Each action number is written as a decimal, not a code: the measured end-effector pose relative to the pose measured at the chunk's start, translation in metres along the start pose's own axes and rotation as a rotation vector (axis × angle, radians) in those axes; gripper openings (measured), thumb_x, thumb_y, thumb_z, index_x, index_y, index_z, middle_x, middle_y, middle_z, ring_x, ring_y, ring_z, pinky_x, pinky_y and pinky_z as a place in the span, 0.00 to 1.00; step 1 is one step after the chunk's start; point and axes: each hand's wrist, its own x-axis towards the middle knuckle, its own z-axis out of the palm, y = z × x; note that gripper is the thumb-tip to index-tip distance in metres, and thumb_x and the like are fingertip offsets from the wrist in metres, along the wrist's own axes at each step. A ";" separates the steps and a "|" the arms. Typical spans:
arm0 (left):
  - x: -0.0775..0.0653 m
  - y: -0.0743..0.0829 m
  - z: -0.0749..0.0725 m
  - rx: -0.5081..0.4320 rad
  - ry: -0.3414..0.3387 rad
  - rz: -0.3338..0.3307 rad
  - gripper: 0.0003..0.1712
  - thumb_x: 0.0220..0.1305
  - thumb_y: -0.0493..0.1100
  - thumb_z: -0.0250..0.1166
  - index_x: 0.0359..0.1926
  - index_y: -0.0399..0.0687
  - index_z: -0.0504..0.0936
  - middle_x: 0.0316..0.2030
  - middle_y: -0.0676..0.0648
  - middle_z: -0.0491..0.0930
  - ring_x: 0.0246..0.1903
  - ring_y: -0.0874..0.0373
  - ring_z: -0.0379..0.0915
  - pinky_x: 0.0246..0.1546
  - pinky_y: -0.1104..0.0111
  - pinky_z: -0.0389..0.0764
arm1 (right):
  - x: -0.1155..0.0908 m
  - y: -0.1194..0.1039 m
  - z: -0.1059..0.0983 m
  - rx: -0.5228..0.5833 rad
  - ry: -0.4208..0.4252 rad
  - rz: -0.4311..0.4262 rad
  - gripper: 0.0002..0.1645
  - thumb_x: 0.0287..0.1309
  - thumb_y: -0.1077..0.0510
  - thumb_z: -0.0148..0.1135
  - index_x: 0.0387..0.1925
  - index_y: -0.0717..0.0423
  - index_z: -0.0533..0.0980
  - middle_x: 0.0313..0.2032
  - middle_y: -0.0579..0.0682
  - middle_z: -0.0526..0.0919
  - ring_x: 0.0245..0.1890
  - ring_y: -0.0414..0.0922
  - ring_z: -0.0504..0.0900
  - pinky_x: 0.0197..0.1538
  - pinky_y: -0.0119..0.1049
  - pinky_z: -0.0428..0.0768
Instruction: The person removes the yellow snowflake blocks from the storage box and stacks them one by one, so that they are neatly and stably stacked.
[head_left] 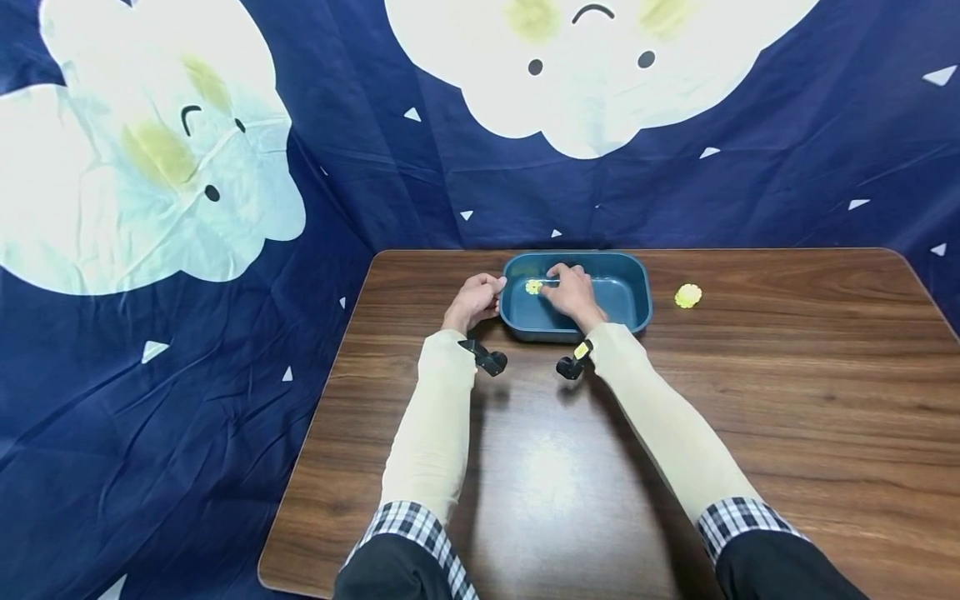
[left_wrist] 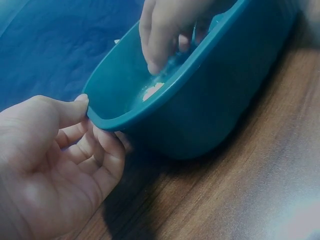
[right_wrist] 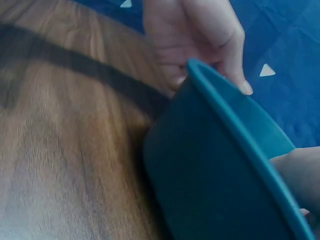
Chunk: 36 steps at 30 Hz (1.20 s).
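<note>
A blue-teal plastic basin (head_left: 615, 321) stands near the table's far edge. My left hand (head_left: 477, 300) grips its left end; in the left wrist view the thumb lies on the rim and the curled fingers are beneath it. Over the inside of the basin is my right hand (head_left: 572, 294), its fingers pointing down and left. Just beyond those fingertips, inside the basin, is a small yellow flower-shaped piece (head_left: 533, 287). A gap shows between fingertip and piece (left_wrist: 152, 91) in the left wrist view. The right fingertips are mostly hidden in the right wrist view.
Right of the basin, another yellow flower-shaped piece (head_left: 687, 295) lies on the brown wood-grain table (head_left: 787, 400). Behind the table hangs a dark blue cloth (head_left: 360, 167) with white clouds and triangles. Small black cameras sit on both wrists.
</note>
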 end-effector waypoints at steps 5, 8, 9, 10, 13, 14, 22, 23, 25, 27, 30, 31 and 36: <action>-0.001 0.002 0.002 0.006 -0.005 0.007 0.11 0.71 0.45 0.55 0.31 0.47 0.67 0.27 0.47 0.67 0.22 0.60 0.63 0.24 0.72 0.68 | 0.002 -0.001 0.002 -0.107 -0.083 -0.006 0.27 0.62 0.48 0.60 0.62 0.49 0.70 0.59 0.63 0.64 0.59 0.60 0.60 0.63 0.51 0.62; -0.001 0.002 0.004 0.002 -0.005 0.009 0.11 0.71 0.45 0.55 0.31 0.47 0.67 0.26 0.48 0.67 0.21 0.60 0.63 0.23 0.72 0.68 | 0.003 -0.003 0.002 -0.177 -0.128 -0.014 0.29 0.63 0.47 0.58 0.65 0.45 0.67 0.58 0.63 0.61 0.57 0.59 0.59 0.61 0.52 0.62; -0.001 0.002 0.004 0.000 -0.004 0.009 0.12 0.71 0.44 0.55 0.30 0.47 0.67 0.26 0.48 0.67 0.21 0.60 0.63 0.23 0.72 0.68 | 0.004 -0.004 0.002 -0.197 -0.141 -0.017 0.30 0.63 0.47 0.58 0.66 0.43 0.66 0.58 0.62 0.61 0.57 0.58 0.58 0.61 0.52 0.62; -0.001 0.003 0.004 -0.004 -0.004 0.009 0.12 0.71 0.44 0.55 0.30 0.47 0.66 0.26 0.48 0.67 0.21 0.60 0.63 0.23 0.72 0.67 | 0.004 -0.005 0.002 -0.211 -0.150 -0.019 0.30 0.64 0.47 0.58 0.66 0.42 0.66 0.57 0.62 0.60 0.56 0.58 0.58 0.61 0.52 0.62; -0.001 0.003 0.004 -0.003 -0.004 0.006 0.11 0.71 0.44 0.55 0.31 0.47 0.66 0.26 0.48 0.67 0.22 0.60 0.63 0.23 0.72 0.68 | 0.003 -0.006 0.001 -0.234 -0.162 -0.024 0.27 0.63 0.47 0.59 0.63 0.40 0.70 0.57 0.61 0.60 0.56 0.58 0.57 0.60 0.52 0.63; -0.001 0.003 0.005 -0.002 -0.003 0.003 0.11 0.71 0.44 0.55 0.31 0.47 0.66 0.26 0.48 0.67 0.22 0.60 0.63 0.23 0.73 0.68 | 0.002 -0.006 0.001 -0.237 -0.159 -0.028 0.25 0.62 0.47 0.60 0.61 0.40 0.72 0.56 0.61 0.61 0.56 0.58 0.58 0.60 0.52 0.63; 0.001 0.002 0.003 0.005 -0.006 -0.004 0.11 0.71 0.46 0.56 0.32 0.47 0.68 0.28 0.47 0.68 0.22 0.60 0.64 0.25 0.71 0.69 | -0.005 -0.006 0.000 -0.274 -0.129 -0.088 0.16 0.55 0.51 0.68 0.44 0.51 0.76 0.52 0.60 0.65 0.55 0.58 0.61 0.60 0.51 0.63; 0.001 0.002 0.003 0.004 -0.008 -0.003 0.11 0.71 0.46 0.56 0.32 0.47 0.68 0.28 0.47 0.67 0.22 0.60 0.64 0.26 0.70 0.68 | -0.006 -0.005 0.000 -0.276 -0.125 -0.088 0.16 0.54 0.51 0.68 0.41 0.52 0.75 0.52 0.60 0.66 0.55 0.58 0.61 0.60 0.51 0.64; 0.000 0.001 0.003 0.002 -0.005 0.000 0.11 0.71 0.46 0.55 0.32 0.46 0.68 0.27 0.47 0.67 0.23 0.60 0.63 0.28 0.70 0.68 | -0.008 -0.005 -0.001 -0.276 -0.118 -0.087 0.16 0.52 0.51 0.70 0.37 0.54 0.73 0.50 0.60 0.66 0.54 0.58 0.62 0.60 0.50 0.64; -0.001 0.001 0.003 0.002 -0.001 0.002 0.11 0.71 0.45 0.55 0.32 0.46 0.67 0.27 0.48 0.67 0.24 0.59 0.63 0.30 0.68 0.67 | -0.009 -0.004 -0.001 -0.279 -0.113 -0.087 0.17 0.52 0.52 0.70 0.34 0.54 0.72 0.49 0.60 0.66 0.53 0.58 0.62 0.59 0.50 0.64; -0.002 0.002 0.002 0.008 0.005 0.002 0.12 0.71 0.46 0.55 0.31 0.46 0.67 0.27 0.48 0.67 0.24 0.59 0.63 0.30 0.69 0.68 | -0.011 -0.003 -0.004 -0.286 -0.112 -0.097 0.17 0.52 0.51 0.70 0.33 0.54 0.70 0.47 0.59 0.67 0.51 0.58 0.63 0.58 0.50 0.65; -0.002 0.002 0.002 0.010 0.005 0.002 0.12 0.71 0.46 0.55 0.31 0.46 0.67 0.27 0.48 0.67 0.24 0.59 0.63 0.29 0.69 0.68 | -0.012 -0.002 -0.005 -0.282 -0.112 -0.099 0.17 0.52 0.51 0.70 0.33 0.54 0.70 0.47 0.59 0.67 0.51 0.58 0.63 0.58 0.50 0.65; -0.002 0.001 0.001 0.009 0.003 0.001 0.11 0.71 0.46 0.55 0.31 0.47 0.68 0.27 0.47 0.67 0.22 0.61 0.64 0.26 0.71 0.69 | -0.016 0.003 -0.010 -0.222 -0.092 -0.130 0.10 0.56 0.54 0.65 0.31 0.54 0.74 0.43 0.57 0.72 0.50 0.57 0.67 0.58 0.50 0.65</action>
